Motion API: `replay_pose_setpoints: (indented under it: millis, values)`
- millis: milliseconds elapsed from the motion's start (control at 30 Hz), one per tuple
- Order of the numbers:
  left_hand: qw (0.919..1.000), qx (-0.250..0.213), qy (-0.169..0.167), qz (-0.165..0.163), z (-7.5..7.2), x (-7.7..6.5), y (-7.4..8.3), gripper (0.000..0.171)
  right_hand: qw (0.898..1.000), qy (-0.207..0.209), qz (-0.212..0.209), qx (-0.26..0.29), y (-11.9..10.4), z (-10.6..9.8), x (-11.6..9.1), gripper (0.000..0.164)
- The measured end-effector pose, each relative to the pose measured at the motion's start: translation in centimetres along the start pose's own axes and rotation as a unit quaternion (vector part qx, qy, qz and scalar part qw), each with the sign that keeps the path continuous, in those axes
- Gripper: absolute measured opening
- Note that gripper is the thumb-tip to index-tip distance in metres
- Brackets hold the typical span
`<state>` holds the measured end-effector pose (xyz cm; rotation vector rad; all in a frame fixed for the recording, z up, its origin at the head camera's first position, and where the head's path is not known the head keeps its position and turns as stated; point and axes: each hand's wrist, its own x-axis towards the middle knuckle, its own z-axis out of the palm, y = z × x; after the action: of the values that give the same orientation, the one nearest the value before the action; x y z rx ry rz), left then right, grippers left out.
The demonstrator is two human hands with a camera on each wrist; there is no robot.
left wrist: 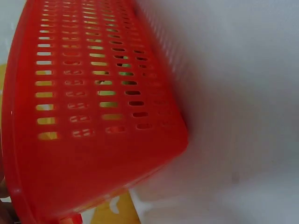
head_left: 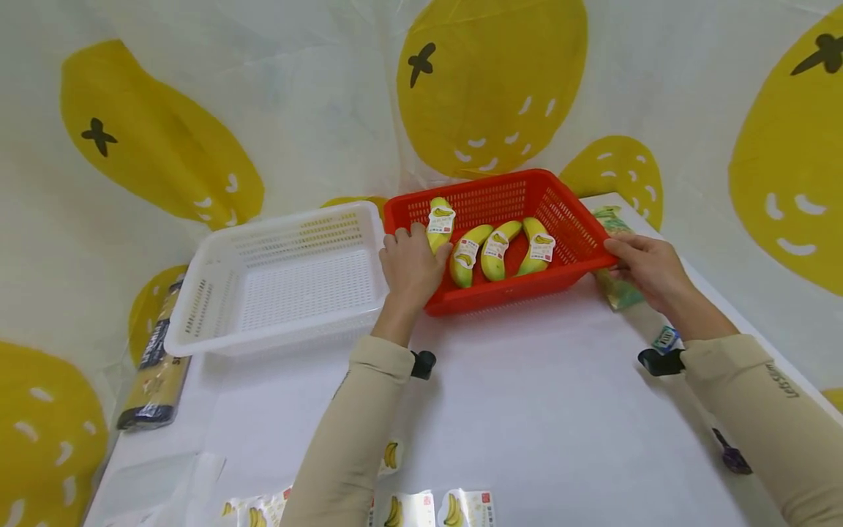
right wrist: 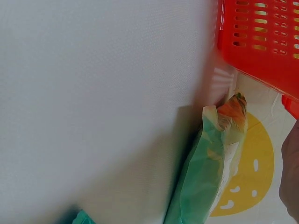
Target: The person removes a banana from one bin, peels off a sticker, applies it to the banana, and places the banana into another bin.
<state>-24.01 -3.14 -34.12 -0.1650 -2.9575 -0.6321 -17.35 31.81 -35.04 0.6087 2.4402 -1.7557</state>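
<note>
A red plastic basket with slotted walls holds several yellow-green bananas, each with a white banana-print label. At the basket's left end, my left hand grips the rim, its thumb toward the leftmost banana. My right hand pinches the rim at the right front corner, thumb on top. The left wrist view is filled by the basket's wall, with a sliver of hand at the left edge. In the right wrist view, part of the right hand shows beside the basket.
Left of the red basket stands a white basket. A wrapped black-and-tan roll lies at the table's left edge. A green bag lies near the right edge, with a purple item nearer. Banana label sheets lie in front.
</note>
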Motion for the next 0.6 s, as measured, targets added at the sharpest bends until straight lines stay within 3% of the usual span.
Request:
replay_pose_setpoints:
  millis: [167, 400, 600]
  values:
    - [0.9998, -0.021, 0.002, 0.002, 0.4, 0.5, 0.6, 0.062, 1.0, 0.006, 0.004, -0.022, 0.1, 0.3, 0.1, 0.083]
    - [0.9964, 0.003, -0.076, -0.036, 1.7, 1.0, 1.4, 0.065, 1.0, 0.004, 0.005, -0.005, 0.4, 0.1, 0.3, 0.081]
    - [0.9903, 0.037, -0.126, -0.046, 1.9, 1.4, 1.7, 0.062, 1.0, 0.002, -0.001, 0.005, 0.5, 0.0, 0.2, 0.078]
